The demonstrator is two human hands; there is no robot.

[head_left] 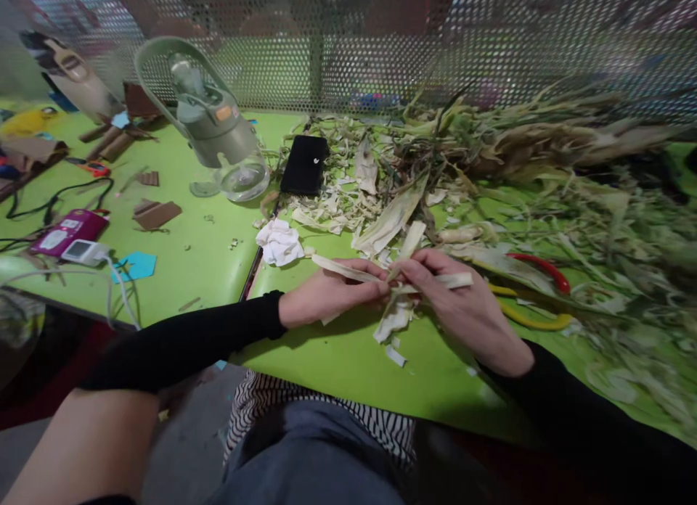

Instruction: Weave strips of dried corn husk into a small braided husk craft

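Pale, flat strips of dried husk (pixel 412 241) cross between my two hands, above the green table (pixel 337 378). My left hand (pixel 332 291) pinches one end of them, and a strip sticks out to the left past its fingers. On the other side my right hand (pixel 454 302) is closed on the strips with thumb and fingers, one end poking out beyond the knuckles. Both sets of fingertips nearly meet at the crossing. Short husk scraps (pixel 395 320) lie just under the hands. How the strips are joined is hidden by the fingers.
A large heap of dried husks (pixel 523 153) covers the right and back. Nearby are red and yellow handles (pixel 544 273), a black phone (pixel 305 164), crumpled tissue (pixel 279 241) and a green water bottle (pixel 218 128). Cables and a purple box (pixel 70 233) lie left. A perforated screen (pixel 370 48) stands behind.
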